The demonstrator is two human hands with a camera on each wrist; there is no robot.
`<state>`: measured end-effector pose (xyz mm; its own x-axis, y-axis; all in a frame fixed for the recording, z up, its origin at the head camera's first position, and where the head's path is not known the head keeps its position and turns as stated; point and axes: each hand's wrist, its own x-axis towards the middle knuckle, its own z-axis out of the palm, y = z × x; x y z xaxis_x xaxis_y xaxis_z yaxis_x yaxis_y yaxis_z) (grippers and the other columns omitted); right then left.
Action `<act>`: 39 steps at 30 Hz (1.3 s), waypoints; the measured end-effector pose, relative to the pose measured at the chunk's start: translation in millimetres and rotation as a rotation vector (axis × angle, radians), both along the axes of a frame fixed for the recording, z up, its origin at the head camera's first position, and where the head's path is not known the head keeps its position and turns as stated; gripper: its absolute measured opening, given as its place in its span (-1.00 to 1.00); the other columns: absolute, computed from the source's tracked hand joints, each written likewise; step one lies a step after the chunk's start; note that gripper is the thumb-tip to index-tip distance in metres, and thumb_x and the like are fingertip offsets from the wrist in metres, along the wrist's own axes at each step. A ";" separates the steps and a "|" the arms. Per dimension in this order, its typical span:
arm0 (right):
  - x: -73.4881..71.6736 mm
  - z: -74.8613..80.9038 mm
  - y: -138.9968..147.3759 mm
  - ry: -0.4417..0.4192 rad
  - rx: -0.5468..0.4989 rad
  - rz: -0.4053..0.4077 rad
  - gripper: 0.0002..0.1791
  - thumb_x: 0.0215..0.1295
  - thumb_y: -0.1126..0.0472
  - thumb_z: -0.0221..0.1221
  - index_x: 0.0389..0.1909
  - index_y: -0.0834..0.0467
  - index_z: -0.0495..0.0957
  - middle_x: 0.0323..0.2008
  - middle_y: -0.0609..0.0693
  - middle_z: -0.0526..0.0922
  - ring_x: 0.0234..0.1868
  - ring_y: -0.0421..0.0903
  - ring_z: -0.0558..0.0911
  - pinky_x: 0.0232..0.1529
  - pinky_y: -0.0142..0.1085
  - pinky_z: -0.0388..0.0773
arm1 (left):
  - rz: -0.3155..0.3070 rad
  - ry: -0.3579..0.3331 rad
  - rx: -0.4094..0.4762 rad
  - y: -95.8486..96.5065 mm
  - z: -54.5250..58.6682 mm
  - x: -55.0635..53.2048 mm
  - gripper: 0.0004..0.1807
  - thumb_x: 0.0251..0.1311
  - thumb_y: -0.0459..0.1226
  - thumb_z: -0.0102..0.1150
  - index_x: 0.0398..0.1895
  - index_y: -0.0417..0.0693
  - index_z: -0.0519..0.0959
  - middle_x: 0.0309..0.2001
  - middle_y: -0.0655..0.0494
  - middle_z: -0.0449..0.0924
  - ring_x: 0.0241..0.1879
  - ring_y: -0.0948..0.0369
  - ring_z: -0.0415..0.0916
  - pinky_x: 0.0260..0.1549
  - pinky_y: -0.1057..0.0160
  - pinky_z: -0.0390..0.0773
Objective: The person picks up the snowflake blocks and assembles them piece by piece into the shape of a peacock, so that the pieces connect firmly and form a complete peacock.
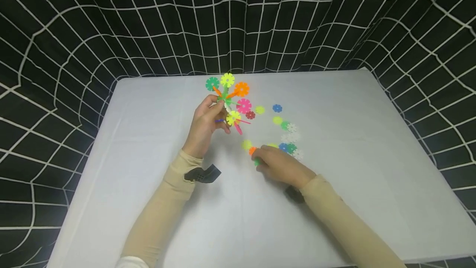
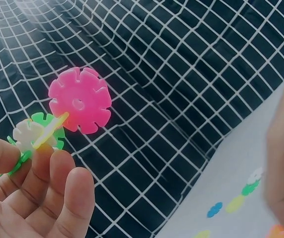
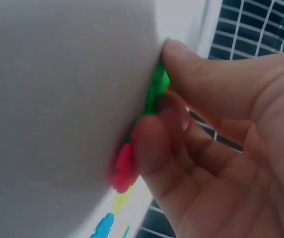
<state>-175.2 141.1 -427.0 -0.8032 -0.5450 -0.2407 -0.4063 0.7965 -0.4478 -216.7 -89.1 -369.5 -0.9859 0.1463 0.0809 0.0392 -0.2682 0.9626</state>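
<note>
My left hand is raised over the table, pinching a cluster of joined plastic snowflake discs between thumb and fingers. Yellow, orange, green and pink discs stick out of it; the pink disc shows large in the left wrist view. Down at the tabletop, my right hand has its thumb and fingers about a green snowflake disc. Beside those fingertips in the right wrist view lies a pink disc. An orange disc is at the right fingertips in the head view, partly covered.
Loose discs curve around beyond the right hand: a blue disc, a dark red disc, yellow discs, and white discs overlapping green and blue ones. A white cloth covers the table. Black curtains with a white grid surround it.
</note>
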 end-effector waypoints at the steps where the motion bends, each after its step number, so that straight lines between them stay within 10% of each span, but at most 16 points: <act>1: -7.5 -1.2 -1.0 0.000 -0.004 -0.012 -0.68 0.33 0.25 0.31 0.08 0.13 0.60 -0.17 -0.07 0.61 -0.16 -0.12 0.55 0.03 -0.18 0.62 | -0.002 0.000 -0.001 -0.3 -0.1 0.2 -0.88 0.50 -0.21 -0.06 -0.26 0.00 0.38 -0.46 0.13 0.48 -0.49 0.18 0.50 -0.52 0.24 0.63; 11: -50.6 9.5 5.5 -0.049 -0.077 -0.086 -0.65 0.41 0.10 0.24 0.15 0.10 0.57 -0.07 0.01 0.64 -0.06 -0.03 0.57 0.13 -0.12 0.59 | -0.005 0.007 -0.002 0.8 -0.1 0.4 -0.87 0.51 -0.20 -0.06 -0.24 -0.01 0.37 -0.46 0.12 0.48 -0.48 0.17 0.50 -0.52 0.22 0.63; 18: -33.8 20.0 72.1 -0.632 -0.237 -0.052 -0.72 0.46 -0.01 0.16 -0.08 0.11 0.63 -0.33 0.14 0.64 -0.38 0.00 0.65 -0.33 -0.19 0.69 | -0.002 0.027 0.013 3.8 7.5 0.5 -0.88 0.49 -0.20 -0.04 -0.24 0.00 0.38 -0.46 0.11 0.46 -0.50 0.16 0.47 -0.53 0.22 0.63; 21: -39.0 8.5 88.3 -0.726 -0.250 -0.075 -0.72 0.47 0.01 0.15 -0.07 0.14 0.62 -0.34 0.14 0.66 -0.37 0.00 0.68 -0.34 -0.20 0.71 | 0.000 0.025 0.000 2.7 9.2 0.4 -0.89 0.49 -0.20 -0.04 -0.24 0.00 0.39 -0.45 0.11 0.46 -0.50 0.16 0.47 -0.53 0.22 0.63; 30: -94.4 -15.4 67.4 -0.487 -0.495 -0.249 -0.63 0.51 0.05 0.11 0.14 0.21 0.51 -0.18 0.20 0.64 -0.25 0.05 0.74 -0.22 -0.21 0.74 | 0.019 0.020 -0.021 -5.6 6.1 -2.8 -0.88 0.49 -0.18 -0.04 -0.24 0.02 0.40 -0.43 0.13 0.46 -0.49 0.17 0.46 -0.52 0.25 0.62; 39: -105.6 -7.2 29.0 -0.188 -0.098 -0.268 -0.56 0.43 0.03 0.20 0.28 -0.02 0.48 0.14 0.14 0.59 0.11 0.11 0.54 0.25 0.06 0.52 | 0.017 0.008 -0.025 -5.3 1.9 -4.8 -0.87 0.50 -0.18 -0.05 -0.25 0.01 0.39 -0.44 0.13 0.48 -0.48 0.17 0.47 -0.52 0.26 0.62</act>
